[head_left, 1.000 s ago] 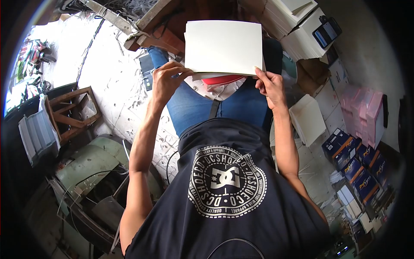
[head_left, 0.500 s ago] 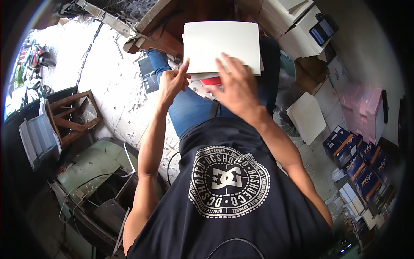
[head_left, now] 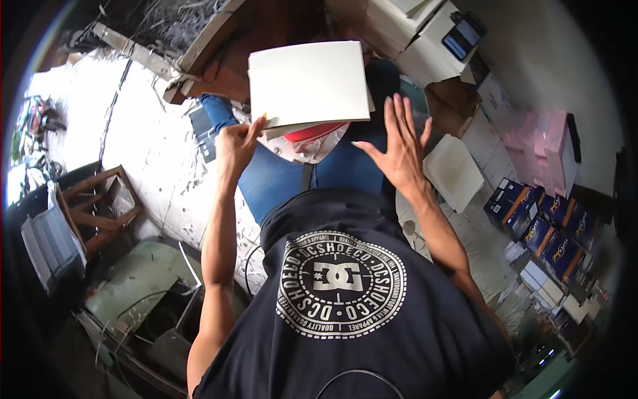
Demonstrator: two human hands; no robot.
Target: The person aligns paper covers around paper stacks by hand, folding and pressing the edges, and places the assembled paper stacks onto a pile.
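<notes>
White rectangular paper sheets point(head_left: 309, 83) over the blue denim lap point(head_left: 352, 156) have their near-left corner clamped by the left hand point(head_left: 234, 146); the right hand point(head_left: 403, 147), grip apart, is just beside. The black T-shirt point(head_left: 342, 292) reads "DCSHOECO"; contents of navy-and-orange cardboard boxes point(head_left: 546, 238) are hidden.

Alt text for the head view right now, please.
The left hand grips the near-left corner of a cream paper stack above blue-jeaned legs; the right hand, spread open, is apart from it. At upper right, a phone sits beside piled paper.
</notes>
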